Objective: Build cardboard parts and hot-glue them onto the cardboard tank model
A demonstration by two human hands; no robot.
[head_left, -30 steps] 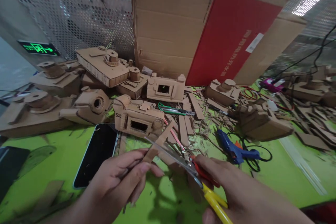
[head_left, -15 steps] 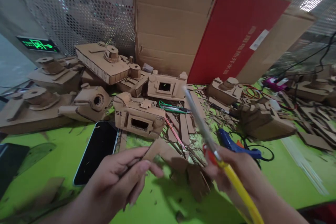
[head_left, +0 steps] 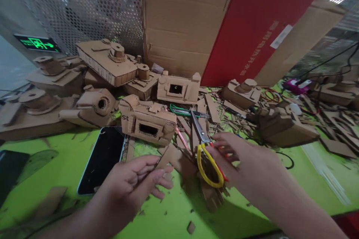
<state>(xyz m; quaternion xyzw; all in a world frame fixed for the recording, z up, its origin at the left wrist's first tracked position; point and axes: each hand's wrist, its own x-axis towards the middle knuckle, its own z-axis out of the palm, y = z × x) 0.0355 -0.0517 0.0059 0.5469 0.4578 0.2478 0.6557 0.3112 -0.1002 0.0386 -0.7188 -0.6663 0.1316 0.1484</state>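
Note:
My left hand [head_left: 137,186] pinches a small strip of cardboard [head_left: 165,157] between thumb and fingers. On the right, my right hand [head_left: 234,157] has its fingers at the red and yellow handles of the scissors [head_left: 202,134], whose blades point away from me and look closed. The scissors lie over cardboard scraps [head_left: 211,196]. Just beyond my left hand stands a cardboard camera model [head_left: 148,121] with a rectangular opening. A green cutter [head_left: 181,111] and a pink pen [head_left: 183,140] rest near the blades.
A phone [head_left: 101,160] lies left of centre on the green table [head_left: 165,220]. Several cardboard camera models [head_left: 109,61] stand at the back and left. A large cardboard sheet with a red panel [head_left: 252,26] rises behind. Clear glue sticks [head_left: 327,171] lie at the right.
My right hand has turned and lowered the scissors onto the scraps, and now covers the blue glue gun. My left hand still holds the strip in nearly the same place.

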